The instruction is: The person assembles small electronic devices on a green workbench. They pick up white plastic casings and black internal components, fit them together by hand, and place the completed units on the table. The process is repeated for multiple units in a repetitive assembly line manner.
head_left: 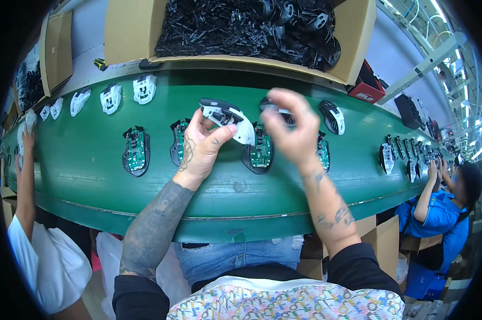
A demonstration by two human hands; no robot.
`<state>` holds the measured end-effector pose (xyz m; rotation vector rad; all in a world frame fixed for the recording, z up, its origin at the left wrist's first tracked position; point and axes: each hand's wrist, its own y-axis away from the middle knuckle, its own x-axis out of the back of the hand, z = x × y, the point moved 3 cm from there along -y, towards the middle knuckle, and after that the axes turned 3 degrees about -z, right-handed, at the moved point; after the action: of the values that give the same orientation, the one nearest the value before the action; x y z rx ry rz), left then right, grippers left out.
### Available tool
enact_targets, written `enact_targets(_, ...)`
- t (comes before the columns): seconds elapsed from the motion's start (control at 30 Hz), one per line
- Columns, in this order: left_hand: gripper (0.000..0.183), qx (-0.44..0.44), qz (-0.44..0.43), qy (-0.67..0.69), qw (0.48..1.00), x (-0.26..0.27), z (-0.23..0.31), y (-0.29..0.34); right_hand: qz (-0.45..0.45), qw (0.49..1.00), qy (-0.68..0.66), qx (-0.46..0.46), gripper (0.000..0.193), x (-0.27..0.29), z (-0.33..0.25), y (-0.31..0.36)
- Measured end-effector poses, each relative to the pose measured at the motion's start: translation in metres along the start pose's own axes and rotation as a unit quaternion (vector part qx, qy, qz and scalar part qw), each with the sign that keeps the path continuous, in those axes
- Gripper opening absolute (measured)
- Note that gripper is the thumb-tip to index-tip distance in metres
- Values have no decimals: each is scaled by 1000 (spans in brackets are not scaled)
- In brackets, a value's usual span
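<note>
My left hand (198,146) is closed on a white computer mouse shell (244,131) with black parts along its top, held tilted above the belt. My right hand (296,128) is raised just right of it, its fingers curled and smeared by motion; whether they grip anything does not show. Partly hidden behind those fingers is a dark mouse part (288,117). Under and beside my hands lie black mouse bases with green circuit boards (261,152), one of them (323,151) half covered by my right wrist. Another base (136,151) lies to the left.
Across the green belt (91,160), white shells (144,88) stand in a row at far left. A black-and-white mouse (332,117) sits right. Behind is a cardboard box (128,33) of black parts. Co-workers' arms reach in at left (25,181) and right (425,197).
</note>
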<state>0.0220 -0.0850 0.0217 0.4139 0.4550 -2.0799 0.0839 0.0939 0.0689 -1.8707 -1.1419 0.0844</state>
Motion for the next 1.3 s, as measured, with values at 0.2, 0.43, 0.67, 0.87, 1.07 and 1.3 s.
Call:
enact_targets(0.2,48,-6,-63,-38,997,-7,4,-2,19,904,349,-248,34,63,145,-111)
enact_targets(0.43,46,-13,-87,-35,996,-3,7,1,-82,814,441,-369,42,67,183,-143)
enact_targets(0.67,43,58,-34,-3,998,9,2,-2,-60,876,343,-334,37,86,116,-130)
enact_targets(0.87,54,122,-26,-7,992,6,-3,1,3,993,-111,-44,18,48,51,-35)
enact_targets(1.07,63,142,-55,-89,984,10,-5,5,-118,897,-381,-189,28,4,8,29)
enact_targets(1.3,68,153,-51,-127,979,6,-2,7,-120,797,-542,-237,41,-3,16,41)
